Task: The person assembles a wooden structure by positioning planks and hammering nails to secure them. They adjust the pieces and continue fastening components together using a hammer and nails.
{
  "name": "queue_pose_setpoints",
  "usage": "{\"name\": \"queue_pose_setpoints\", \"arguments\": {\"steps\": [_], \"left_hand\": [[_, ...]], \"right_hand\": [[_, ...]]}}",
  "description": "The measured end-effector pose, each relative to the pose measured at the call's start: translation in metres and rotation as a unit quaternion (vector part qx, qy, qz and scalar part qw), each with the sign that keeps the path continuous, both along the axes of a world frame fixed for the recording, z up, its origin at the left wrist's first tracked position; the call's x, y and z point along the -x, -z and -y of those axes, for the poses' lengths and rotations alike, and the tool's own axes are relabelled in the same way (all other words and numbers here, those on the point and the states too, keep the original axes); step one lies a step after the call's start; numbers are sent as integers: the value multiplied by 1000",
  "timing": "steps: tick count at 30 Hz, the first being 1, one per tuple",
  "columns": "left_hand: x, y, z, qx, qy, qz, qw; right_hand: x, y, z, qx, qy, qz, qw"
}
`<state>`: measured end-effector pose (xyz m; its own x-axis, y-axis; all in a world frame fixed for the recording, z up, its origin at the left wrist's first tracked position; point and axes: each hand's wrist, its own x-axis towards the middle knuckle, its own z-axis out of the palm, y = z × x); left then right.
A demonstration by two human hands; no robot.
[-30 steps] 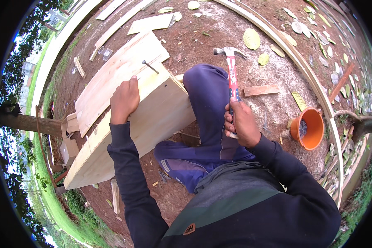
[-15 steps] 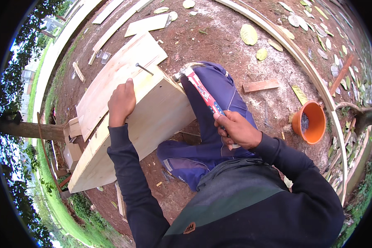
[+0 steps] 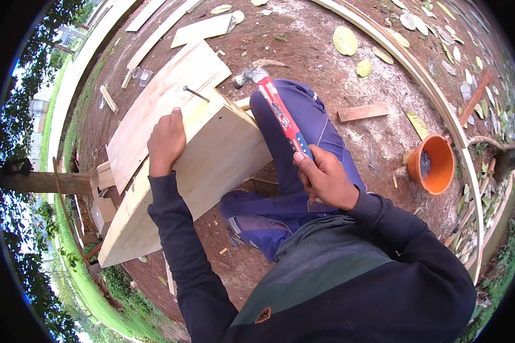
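Observation:
A claw hammer (image 3: 277, 111) with a red and blue patterned handle is held in my right hand (image 3: 328, 178), whose fingers wrap the lower handle. Its metal head is raised over my right knee, just right of the wooden box's corner. A long nail (image 3: 195, 93) sticks up at a slant from the pale top edge of the wooden box (image 3: 212, 154), its lower end sunk in the wood. My left hand (image 3: 167, 137) grips that edge below the nail, fingers curled over and partly hidden. The box leans beside my bent legs.
An orange bucket (image 3: 440, 166) with nails in it stands at the right. A short brown wood offcut (image 3: 363, 112) lies on the soil beyond my knee. Boards (image 3: 202, 30) lie at the far left, a long curved-looking plank (image 3: 423, 80) at the right. Leaves (image 3: 345, 40) are scattered around.
My right hand has lifted the hammer, and its head has moved up, away from the box's corner. My left hand stays on the edge; the nail stands as before.

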<state>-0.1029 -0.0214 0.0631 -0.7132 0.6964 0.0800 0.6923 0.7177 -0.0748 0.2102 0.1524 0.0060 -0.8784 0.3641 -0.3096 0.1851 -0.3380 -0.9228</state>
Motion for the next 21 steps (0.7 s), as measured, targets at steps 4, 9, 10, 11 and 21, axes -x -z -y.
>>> {"name": "queue_pose_setpoints", "arguments": {"steps": [4,9,10,11,21], "left_hand": [[-6,-4,-6,-6,-21,9,1000],[-12,-5,-13,-19,-14,-2,1000],[-12,-7,-18,-49,-51,42,997],[-12,-5,-18,-59,-61,49,995],[-16,-2,-19,-68,-81,61,992]], "right_hand": [[16,-51,-44,-393,5,-92,915],[29,-149,-82,-609,-122,-74,780],[28,-162,-85,-659,-137,-96,733],[29,-173,-87,-649,-184,-46,737],[52,-281,-90,-485,69,-273,828]]}}
